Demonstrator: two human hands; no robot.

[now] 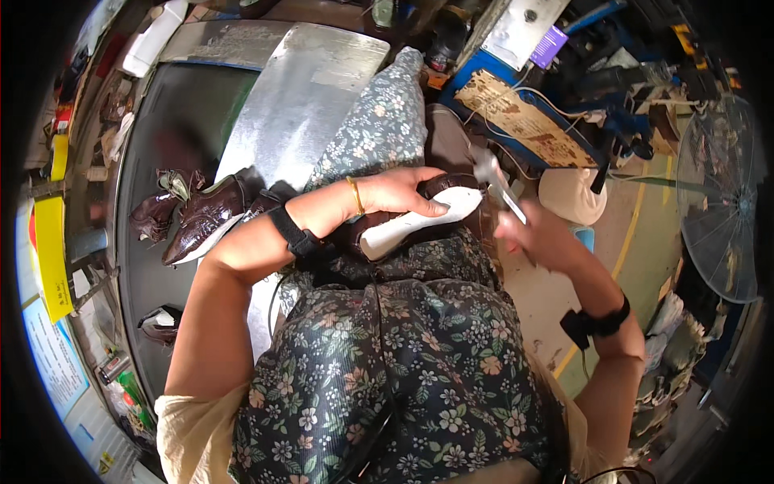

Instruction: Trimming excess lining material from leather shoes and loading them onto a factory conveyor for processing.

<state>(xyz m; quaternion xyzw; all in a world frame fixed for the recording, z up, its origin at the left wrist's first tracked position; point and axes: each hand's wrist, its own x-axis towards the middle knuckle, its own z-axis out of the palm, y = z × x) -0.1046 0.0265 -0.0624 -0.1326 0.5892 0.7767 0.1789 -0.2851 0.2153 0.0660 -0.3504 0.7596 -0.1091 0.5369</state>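
A dark brown shoe [416,235] lies over my lap with its white sole side [421,219] turned up. My left hand [397,192] grips it from the left, thumb pressed on the white surface. At the shoe's right, my right hand [538,239] is closed round a hammer [511,202]. The hammer's head is smeared by motion and stands just above and right of the shoe's toe, apart from it. A floral apron [403,355] covers my lap beneath the shoe.
Several glossy brown shoes [211,211] rest on a dark surface [185,105] at the left, beside a shiny metal sheet [314,77]. Floral cloth [375,121] lies over that sheet. Right: a blue-framed machine [524,113], a whitish roll [574,196] and a fan guard [721,198].
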